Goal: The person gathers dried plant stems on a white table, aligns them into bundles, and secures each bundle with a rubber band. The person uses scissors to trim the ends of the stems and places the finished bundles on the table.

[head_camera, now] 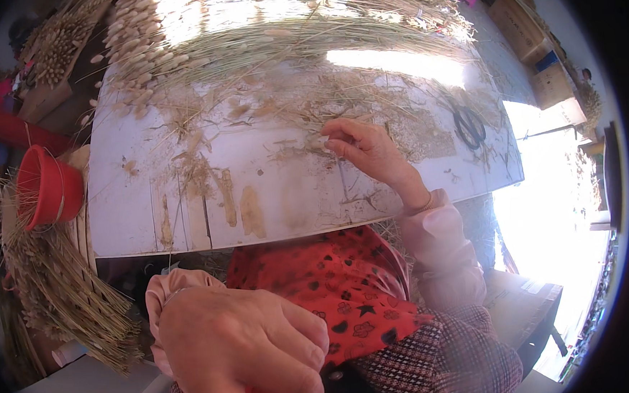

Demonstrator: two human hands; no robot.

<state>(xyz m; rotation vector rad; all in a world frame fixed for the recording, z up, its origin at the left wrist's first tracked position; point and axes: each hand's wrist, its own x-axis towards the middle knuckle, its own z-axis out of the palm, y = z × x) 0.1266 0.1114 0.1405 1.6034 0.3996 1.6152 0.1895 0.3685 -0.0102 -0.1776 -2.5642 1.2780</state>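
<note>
My left hand point(242, 341) is raised close to the camera in front of my chest. Its fingers curl downward, and its palm side is hidden, so I cannot tell whether it holds anything. Over the white work table point(303, 192), my right hand point(365, 147) hovers with loosely bent fingers. A gap shows between its thumb and fingertips, and nothing is visible in it. Beneath and beyond that hand lie loose dried leaf and stem scraps point(265, 105). Dried bunny-tail grass heads point(144, 55) and long bundled stems point(294, 43) lie along the table's far side.
Black-handled scissors point(469, 127) rest towards the table's right end. A red bucket point(54, 185) stands at the left, above a sheaf of dried stems point(77, 297). Cardboard boxes point(515, 27) line the far right, and another carton point(521, 303) sits beside me.
</note>
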